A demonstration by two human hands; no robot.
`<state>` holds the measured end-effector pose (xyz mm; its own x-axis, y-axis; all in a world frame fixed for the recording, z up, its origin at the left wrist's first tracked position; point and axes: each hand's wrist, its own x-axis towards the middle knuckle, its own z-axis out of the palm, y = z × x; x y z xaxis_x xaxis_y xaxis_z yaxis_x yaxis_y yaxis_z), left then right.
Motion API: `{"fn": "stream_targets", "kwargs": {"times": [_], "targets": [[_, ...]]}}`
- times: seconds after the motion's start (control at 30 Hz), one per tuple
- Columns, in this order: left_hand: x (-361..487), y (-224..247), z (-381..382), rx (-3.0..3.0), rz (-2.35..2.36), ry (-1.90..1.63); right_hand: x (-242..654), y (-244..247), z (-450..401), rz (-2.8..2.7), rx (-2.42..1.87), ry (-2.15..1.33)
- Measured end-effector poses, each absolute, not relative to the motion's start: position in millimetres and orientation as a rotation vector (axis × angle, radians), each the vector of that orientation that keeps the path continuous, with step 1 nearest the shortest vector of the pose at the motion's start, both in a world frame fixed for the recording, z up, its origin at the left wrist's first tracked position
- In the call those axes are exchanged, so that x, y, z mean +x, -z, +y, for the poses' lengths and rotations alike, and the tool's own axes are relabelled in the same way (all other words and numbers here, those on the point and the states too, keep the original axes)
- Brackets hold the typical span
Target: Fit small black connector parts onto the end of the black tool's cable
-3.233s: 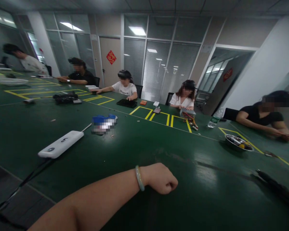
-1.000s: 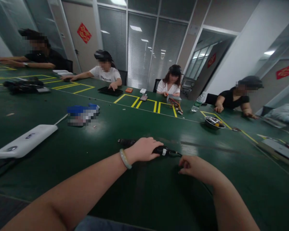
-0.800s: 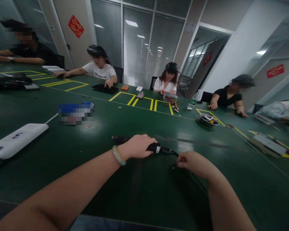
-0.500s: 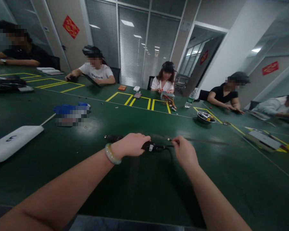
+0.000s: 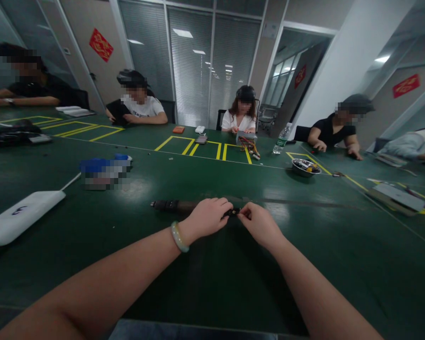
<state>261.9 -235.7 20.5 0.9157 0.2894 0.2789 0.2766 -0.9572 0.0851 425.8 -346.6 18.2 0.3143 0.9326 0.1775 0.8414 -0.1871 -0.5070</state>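
A black pen-shaped electric screwdriver [image 5: 166, 205] lies nearly level across the table in front of me, its metal bit end pointing left. My left hand [image 5: 210, 217] is closed over its rear part from above and covers much of the body. At the tail end, my right hand [image 5: 257, 219] pinches a small dark piece between thumb and fingertips. That piece touches or almost touches the tail, and the fingers hide most of it. A small brass-coloured spot shows between the two hands.
A white power strip [image 5: 28, 215] lies left, near a blurred blue-and-white item [image 5: 106, 169]. Farther off are a metal bowl [image 5: 304, 167] of small parts, a water bottle [image 5: 282, 139], a grey box with wires [image 5: 246, 138] and a flat open box [image 5: 396, 198]. Several co-workers sit around the table.
My right hand has moved left to the screwdriver's tail with its small piece. The left hand has slid right along the body. Across the table, a co-worker has raised a dark tablet-like object.
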Motion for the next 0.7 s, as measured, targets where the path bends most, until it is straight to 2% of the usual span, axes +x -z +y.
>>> {"fn": "stream_targets", "kwargs": {"times": [0.27,0.7], "targets": [[247.7,-24.5,-227.8,3.037,0.489,-0.431,420.6,-18.7,-351.0,-1.58,-2.012,-0.394],[251.7,-12.3,-223.6,3.023,0.459,-0.555,423.6,-2.3,-339.6,-1.684,-2.025,-0.132]]}}
